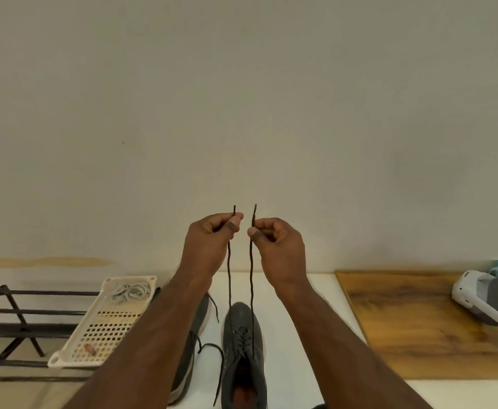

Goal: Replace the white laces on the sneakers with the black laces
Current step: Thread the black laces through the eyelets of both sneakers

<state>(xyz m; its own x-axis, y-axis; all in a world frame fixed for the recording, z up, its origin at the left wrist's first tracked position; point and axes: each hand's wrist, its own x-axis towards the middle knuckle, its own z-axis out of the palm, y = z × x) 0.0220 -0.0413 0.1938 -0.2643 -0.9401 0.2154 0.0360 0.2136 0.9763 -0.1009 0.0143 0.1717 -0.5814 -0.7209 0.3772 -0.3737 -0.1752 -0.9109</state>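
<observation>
While the black metal rack (pixel 9 323) and the perforated cream plastic tray (pixel 103 329), which held coiled white laces (pixel 131 291), stood at left, two grey fabric sneakers (pixel 243 358) lay on the white table (pixel 300 343), both carrying thin black laces (pixel 252 278). On the nearer sneaker, lacing appeared complete through the eyelets, leaving evening and tying. Left hand (pixel 212 240) and right hand (pixel 277 243) each pinched one raised lace end.
</observation>
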